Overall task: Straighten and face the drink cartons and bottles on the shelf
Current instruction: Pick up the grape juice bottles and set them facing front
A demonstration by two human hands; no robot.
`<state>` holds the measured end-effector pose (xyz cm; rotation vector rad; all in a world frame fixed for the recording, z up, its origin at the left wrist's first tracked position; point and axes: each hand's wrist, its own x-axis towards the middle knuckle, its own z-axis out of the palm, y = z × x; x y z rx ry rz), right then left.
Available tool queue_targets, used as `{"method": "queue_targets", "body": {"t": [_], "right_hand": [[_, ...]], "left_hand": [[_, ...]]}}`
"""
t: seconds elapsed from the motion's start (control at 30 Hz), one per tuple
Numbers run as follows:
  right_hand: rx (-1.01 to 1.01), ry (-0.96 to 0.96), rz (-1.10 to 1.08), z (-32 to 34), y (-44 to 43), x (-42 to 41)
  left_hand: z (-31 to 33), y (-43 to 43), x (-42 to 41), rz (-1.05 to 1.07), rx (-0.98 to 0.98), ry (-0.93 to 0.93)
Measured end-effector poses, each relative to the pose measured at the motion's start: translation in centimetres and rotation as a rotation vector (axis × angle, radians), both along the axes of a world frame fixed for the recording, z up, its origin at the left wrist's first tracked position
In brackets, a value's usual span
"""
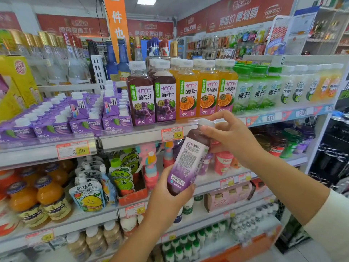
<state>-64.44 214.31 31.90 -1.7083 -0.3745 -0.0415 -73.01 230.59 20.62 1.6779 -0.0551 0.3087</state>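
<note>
While the rows stood along the shelf (132, 139), one grape juice bottle (188, 161) was off it, held in the air just in front of the shelf's front rail and below the row it matched. It leaned with its white cap (206, 122) up and to the right and its dark base down and to the left, and its back label of small print and a barcode was turned toward the person. The left grip (168, 193) was wrapped around the base from below, the thumb pressed against the lower label. The right grip (232, 137), coming from a cream sleeve (328, 224), was clasped about the neck just under the cap, its fingertips (204, 128) curled against the dark shoulder. On the shelf behind, two grape juice bottles (140, 95) stood upright with their labels facing out, touching side by side, and the orange passion fruit bottles (187, 93) stood just beside them on the right, with green-capped coconut water bottles (260, 89) further along. Left of the grape bottles, purple cartons (83, 125) sat in close rows, some stacked on others. A red-and-yellow price tag (172, 134) hung on the rail near the held bottle's cap.
</note>
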Motion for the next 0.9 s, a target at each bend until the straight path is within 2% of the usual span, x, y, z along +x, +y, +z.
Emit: {"method": "queue_targets", "body": {"t": [0.17,0.23,0.33,0.4,0.47,0.63,0.73,0.9], "right_hand": [[0.153,0.022,0.023,0.2,0.0,-0.3],[0.224,0.049,0.077,0.2,-0.2,-0.3],[0.298,0.094,0.166,-0.1,-0.2,-0.3],[0.365,0.127,0.246,-0.2,-0.2,-0.1],[0.384,0.161,0.31,-0.1,-0.3,0.2],[0.07,0.065,0.25,0.6,-0.7,0.5],[0.059,0.048,0.236,0.9,-0.4,0.4],[0.045,0.029,0.24,1.5,0.1,0.3]], "left_hand": [[-0.3,0.9,0.2,0.019,0.097,0.003],[-0.1,1.7,0.4,-0.083,-0.049,0.091],[0.2,2.5,0.9,-0.356,-0.421,0.27],[0.0,2.5,1.1,-0.415,-0.495,0.301],[0.0,2.5,1.1,-0.357,-0.478,0.275],[0.3,2.4,0.7,-0.151,-0.265,0.171],[0.2,2.5,0.7,-0.077,-0.148,0.145],[0.5,2.7,0.6,-0.016,-0.096,0.108]]}}
